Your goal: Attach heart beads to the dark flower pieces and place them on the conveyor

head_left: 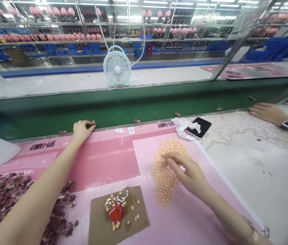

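While the right hand (186,173) lies over a heap of pale orange chips (164,182), its fingers (171,159) are spread and touching the top of the heap. Its grip is released, with nothing clenched. The heap sits on a pink printed mat (103,160). The chips are judged to be light, small and loose, prone to sliding and scattering; they are best gathered by cupping or pinching at the heap's edge.

The left hand (82,131) is at the mat's far edge, its fingertips on a small dark-red piece (93,123). Whether that grip is closed on the piece cannot be determined.

Nearer the camera, a brown square sheet (100,223) carries a red disc (115,212) and scattered chips. At lower left lies a heap of dark maroon pieces (2,200). A crumpled white wrapper (183,131) partly overlies a black pad (202,124). Similar small pieces lie on the green conveyor belt (108,109) beyond. At right, a co-worker's hand (266,113) rests on the marbled tabletop (251,177).
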Motion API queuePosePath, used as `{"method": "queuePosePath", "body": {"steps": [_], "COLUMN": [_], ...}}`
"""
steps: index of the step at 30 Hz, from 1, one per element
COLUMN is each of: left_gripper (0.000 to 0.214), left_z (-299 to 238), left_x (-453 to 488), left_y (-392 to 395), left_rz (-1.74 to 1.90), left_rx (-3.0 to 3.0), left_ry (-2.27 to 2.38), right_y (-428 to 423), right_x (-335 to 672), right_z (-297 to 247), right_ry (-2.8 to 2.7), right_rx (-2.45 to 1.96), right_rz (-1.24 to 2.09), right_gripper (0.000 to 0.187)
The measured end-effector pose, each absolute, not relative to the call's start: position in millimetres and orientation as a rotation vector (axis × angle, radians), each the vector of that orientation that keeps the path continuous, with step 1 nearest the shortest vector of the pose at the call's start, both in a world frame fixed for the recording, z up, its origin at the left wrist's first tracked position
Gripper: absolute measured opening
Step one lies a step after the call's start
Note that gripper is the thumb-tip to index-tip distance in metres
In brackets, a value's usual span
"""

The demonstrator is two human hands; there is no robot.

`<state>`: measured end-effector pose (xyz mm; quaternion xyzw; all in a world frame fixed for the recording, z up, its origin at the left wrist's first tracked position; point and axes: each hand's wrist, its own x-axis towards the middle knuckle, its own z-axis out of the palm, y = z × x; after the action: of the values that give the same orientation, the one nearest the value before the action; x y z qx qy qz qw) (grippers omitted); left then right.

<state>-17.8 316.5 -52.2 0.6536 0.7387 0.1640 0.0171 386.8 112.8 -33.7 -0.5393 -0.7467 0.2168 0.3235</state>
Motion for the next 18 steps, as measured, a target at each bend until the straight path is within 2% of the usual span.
{"method": "queuePosePath", "body": {"steps": [4, 8, 13, 18], "left_gripper": [0.036, 0.036, 0.033, 0.032], "left_z": [-64, -69, -67, -55], "left_x": [-39, -69, -103, -119], "left_y": [314, 310, 307, 289], "left_rz": [0.502, 0.465, 0.458, 0.600], "left_rx": [2.083, 2.086, 2.061, 2.001], "left_ry": [2.321, 2.329, 2.220, 2.124], "right_y": [243, 329, 355, 358], "right_x": [361, 343, 350, 333], "right_z": [-47, -65, -75, -71], "right_ry": [-2.073, -2.171, -2.299, -2.392], "right_rx": [-1.475, -1.587, -1.699, -1.687], "right_rz": [0.420, 0.307, 0.288, 0.282], "right_gripper": [0.027, 0.035, 0.032, 0.032]}}
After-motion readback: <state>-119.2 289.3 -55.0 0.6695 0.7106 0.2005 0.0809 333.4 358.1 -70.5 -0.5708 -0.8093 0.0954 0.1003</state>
